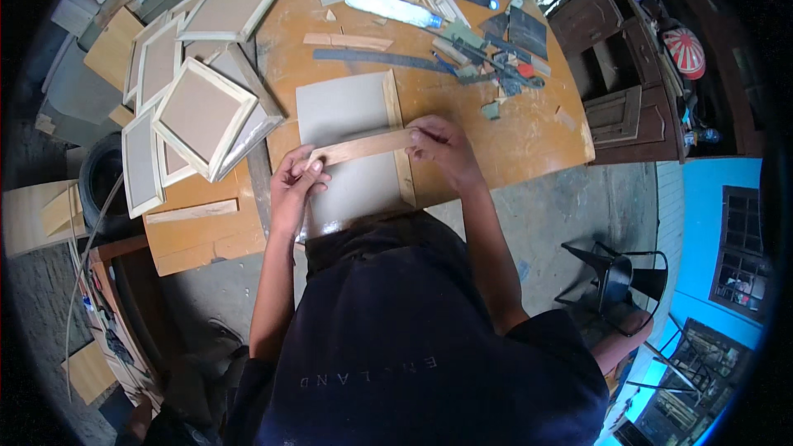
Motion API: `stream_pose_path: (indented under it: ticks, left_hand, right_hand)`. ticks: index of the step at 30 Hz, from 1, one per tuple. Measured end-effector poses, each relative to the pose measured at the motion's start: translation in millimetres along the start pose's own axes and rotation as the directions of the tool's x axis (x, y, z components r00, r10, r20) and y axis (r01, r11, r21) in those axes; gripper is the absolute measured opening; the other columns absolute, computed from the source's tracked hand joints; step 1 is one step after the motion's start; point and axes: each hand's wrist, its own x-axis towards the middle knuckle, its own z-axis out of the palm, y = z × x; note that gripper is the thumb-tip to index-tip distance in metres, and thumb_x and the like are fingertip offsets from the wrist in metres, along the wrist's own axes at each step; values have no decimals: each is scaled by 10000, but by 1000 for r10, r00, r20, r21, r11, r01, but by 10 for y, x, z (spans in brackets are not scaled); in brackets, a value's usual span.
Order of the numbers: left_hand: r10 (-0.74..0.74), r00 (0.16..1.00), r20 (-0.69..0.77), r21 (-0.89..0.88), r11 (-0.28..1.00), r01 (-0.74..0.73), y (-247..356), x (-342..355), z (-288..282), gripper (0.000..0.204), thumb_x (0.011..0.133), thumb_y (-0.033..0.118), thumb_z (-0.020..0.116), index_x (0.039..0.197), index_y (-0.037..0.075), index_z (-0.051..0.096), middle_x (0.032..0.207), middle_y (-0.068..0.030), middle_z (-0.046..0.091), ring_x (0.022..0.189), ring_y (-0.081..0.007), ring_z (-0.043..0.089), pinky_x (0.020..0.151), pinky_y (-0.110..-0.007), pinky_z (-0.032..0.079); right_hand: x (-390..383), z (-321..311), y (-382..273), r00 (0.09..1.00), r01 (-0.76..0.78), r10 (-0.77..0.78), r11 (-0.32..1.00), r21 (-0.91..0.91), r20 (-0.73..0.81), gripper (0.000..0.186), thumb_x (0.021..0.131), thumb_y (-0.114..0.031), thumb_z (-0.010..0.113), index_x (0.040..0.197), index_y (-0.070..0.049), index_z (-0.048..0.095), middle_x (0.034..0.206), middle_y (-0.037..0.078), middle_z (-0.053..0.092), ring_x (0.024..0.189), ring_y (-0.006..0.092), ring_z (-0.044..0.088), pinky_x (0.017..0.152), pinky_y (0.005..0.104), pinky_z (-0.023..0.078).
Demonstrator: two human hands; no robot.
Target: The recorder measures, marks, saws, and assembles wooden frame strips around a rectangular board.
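Between my two hands a thin flat wooden strip (pixel 363 149) is held up above a grey board (pixel 343 107). My left hand (pixel 296 180) pinches its left end, thumb on top. The fingers of my right hand (pixel 439 149) are closed around its right end. The board lies at the table's near edge, close to my body. Along the board's right side runs another narrow wooden strip (pixel 391 99), partly hidden by my right hand and the held strip.
Several wooden frames with brown or grey panels (pixel 205 116) are piled at the left. A dark flat strip (pixel 376 58), a clear bottle (pixel 388 5) and scattered sandpaper pieces (pixel 475 41) lie beyond the board on the orange-brown table (pixel 529 128). A black chair (pixel 615 277) stands at right.
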Motion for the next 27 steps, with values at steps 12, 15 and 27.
stream_pose_path:
  ticks: [12,15,27]
  left_hand:
    - [-122,966,-230,149,976,159,-640,-540,-335,271,916,103,720,1157,10,637,920,-59,703,736,-118,657,684,-255,548]
    - [-98,970,-223,91,988,121,-752,-604,-423,274,919,75,714,1161,-20,628,892,-73,714,737,-120,668,681,-244,552]
    - [417,897,145,806,476,-352,-686,-665,-356,420,772,30,783,1178,68,679,1035,-138,660,884,-302,639,837,-394,530]
  right_hand:
    - [-817,358,351,992,61,28,758,-649,126,377,752,-103,805,1094,-84,646,981,74,648,860,238,609,789,358,502]
    - [-844,395,435,926,362,-270,447,-818,262,394,716,-126,815,1075,-92,656,1066,76,617,1008,304,547,877,369,467]
    - [-871,346,453,958,284,-130,370,-885,254,426,712,-269,819,1082,-117,672,1228,39,525,1225,295,419,1014,483,338]
